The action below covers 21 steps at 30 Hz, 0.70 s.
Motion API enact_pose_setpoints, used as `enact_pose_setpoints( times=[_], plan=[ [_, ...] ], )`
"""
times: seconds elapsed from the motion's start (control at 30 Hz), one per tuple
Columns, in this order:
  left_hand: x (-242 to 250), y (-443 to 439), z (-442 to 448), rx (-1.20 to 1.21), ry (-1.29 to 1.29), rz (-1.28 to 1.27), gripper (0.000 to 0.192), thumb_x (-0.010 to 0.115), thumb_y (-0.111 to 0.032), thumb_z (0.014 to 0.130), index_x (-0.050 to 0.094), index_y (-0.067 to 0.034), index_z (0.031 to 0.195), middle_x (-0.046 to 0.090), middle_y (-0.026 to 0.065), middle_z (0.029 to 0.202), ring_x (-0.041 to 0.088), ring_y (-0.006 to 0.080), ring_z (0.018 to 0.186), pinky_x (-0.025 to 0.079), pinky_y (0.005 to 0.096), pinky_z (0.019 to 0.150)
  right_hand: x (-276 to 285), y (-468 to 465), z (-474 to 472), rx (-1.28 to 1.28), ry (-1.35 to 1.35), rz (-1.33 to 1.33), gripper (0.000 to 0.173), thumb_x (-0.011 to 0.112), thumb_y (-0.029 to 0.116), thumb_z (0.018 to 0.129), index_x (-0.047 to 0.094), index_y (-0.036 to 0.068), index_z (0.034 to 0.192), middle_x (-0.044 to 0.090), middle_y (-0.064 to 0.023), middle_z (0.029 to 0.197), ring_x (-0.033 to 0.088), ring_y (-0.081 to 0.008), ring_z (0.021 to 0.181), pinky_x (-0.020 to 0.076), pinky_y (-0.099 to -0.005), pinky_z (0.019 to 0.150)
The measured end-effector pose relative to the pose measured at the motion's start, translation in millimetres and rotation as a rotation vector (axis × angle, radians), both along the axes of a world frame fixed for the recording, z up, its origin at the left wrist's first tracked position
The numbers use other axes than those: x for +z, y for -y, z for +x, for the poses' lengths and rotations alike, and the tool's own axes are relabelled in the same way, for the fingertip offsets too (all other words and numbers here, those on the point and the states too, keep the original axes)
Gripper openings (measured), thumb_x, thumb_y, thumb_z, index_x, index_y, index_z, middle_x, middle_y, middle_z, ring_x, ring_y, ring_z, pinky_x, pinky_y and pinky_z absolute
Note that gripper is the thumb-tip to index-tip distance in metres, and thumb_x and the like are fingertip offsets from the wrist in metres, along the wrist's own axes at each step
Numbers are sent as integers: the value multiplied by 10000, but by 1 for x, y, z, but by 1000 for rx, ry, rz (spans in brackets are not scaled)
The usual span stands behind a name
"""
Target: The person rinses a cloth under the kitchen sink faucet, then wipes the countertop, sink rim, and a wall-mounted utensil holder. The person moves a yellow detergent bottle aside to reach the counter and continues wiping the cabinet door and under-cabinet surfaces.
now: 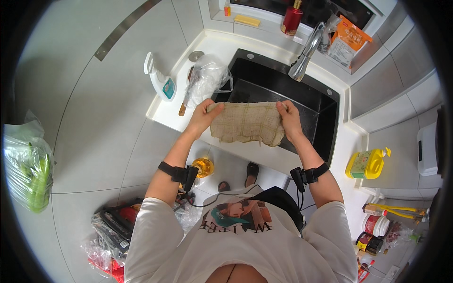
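Note:
A beige checked cloth (247,122) is stretched between my two hands, its top edge pulled nearly straight and its lower edge ragged. My left hand (204,116) pinches the upper left corner, thumb on top. At the upper right corner, my right hand (289,118) grips it the same way. The cloth hangs over the front rim of a black sink (318,131) and the white countertop (170,116). Behind it, a chrome faucet (306,56) reaches over the basin.
Left of the sink lie a clear plastic bag (207,79) and a white spray bottle (161,79). A yellow pump bottle (366,163) stands to the right. On the sill are a red bottle (292,19), a yellow sponge (247,20) and an orange packet (348,40). Bags (113,233) lie on the floor.

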<state>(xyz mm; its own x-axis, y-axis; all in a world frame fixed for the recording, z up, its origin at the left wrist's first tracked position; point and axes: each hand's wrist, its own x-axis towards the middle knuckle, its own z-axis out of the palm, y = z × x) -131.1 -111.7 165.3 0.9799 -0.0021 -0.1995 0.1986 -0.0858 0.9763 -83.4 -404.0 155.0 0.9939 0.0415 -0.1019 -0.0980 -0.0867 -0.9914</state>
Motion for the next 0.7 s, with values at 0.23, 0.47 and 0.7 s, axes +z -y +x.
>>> enact_pose_setpoints(
  times=[0.23,0.47,0.7],
  plan=[
    [25,45,1,157,-46,27,300,682,-328,903,578,-49,947,581,-15,803,528,52,688,419,214,578,36,-50,-23,47,-56,173,271,567,288,969,646,28,974,596,-15,816,521,-103,759,438,-260,683],
    [41,55,-2,188,285,64,306,694,-183,885,505,-49,1085,567,26,830,536,83,755,458,267,636,68,-66,-30,75,-155,410,484,515,492,952,626,56,1129,628,-57,1061,580,-171,971,487,-341,829],
    [14,90,-37,-385,512,639,389,693,-96,804,503,-60,1142,614,149,1094,573,370,1041,484,448,824,-12,-67,-46,6,-674,923,460,602,427,926,554,100,1246,600,-41,1149,549,-194,1111,429,-405,959]
  ],
)
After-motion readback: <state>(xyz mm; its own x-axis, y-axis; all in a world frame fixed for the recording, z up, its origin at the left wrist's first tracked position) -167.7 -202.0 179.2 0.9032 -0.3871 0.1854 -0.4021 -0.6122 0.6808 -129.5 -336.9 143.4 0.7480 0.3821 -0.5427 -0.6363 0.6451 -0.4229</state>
